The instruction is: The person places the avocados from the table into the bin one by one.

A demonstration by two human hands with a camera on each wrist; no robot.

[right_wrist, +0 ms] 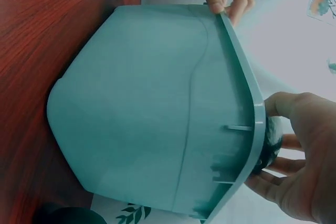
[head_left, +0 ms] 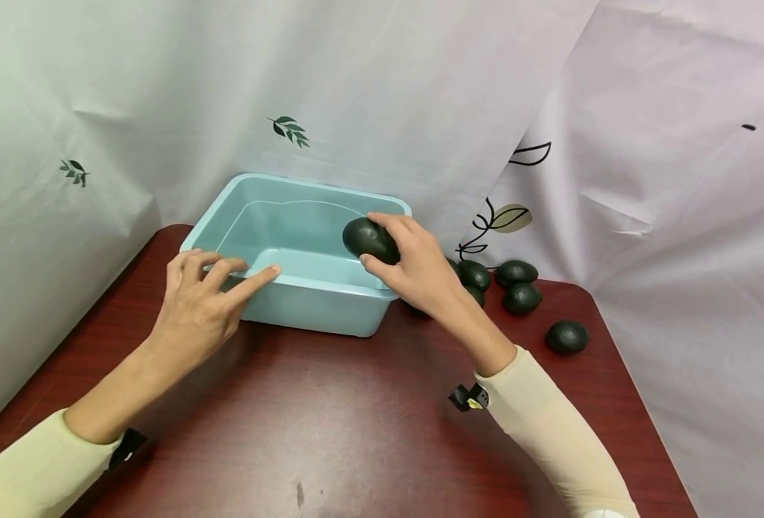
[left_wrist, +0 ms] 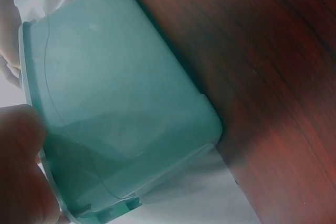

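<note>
A light blue plastic tub [head_left: 311, 309] stands on the table. My left hand [head_left: 203, 298] holds its near left corner, thumb along the front rim and fingers bent at the left rim. My right hand [head_left: 417, 266] grips a dark green avocado [head_left: 364, 239] between thumb and fingers, over the right part of the tub. In the right wrist view the avocado [right_wrist: 271, 142] shows just beyond the tub's rim, partly hidden by it. The tub's visible floor [head_left: 317, 266] is bare.
Several more avocados lie right of the tub, some partly hidden behind my right hand; one avocado [head_left: 567, 337] sits apart near the right edge. White patterned cloth [head_left: 369, 86] hangs behind the dark red wooden table [head_left: 330, 417].
</note>
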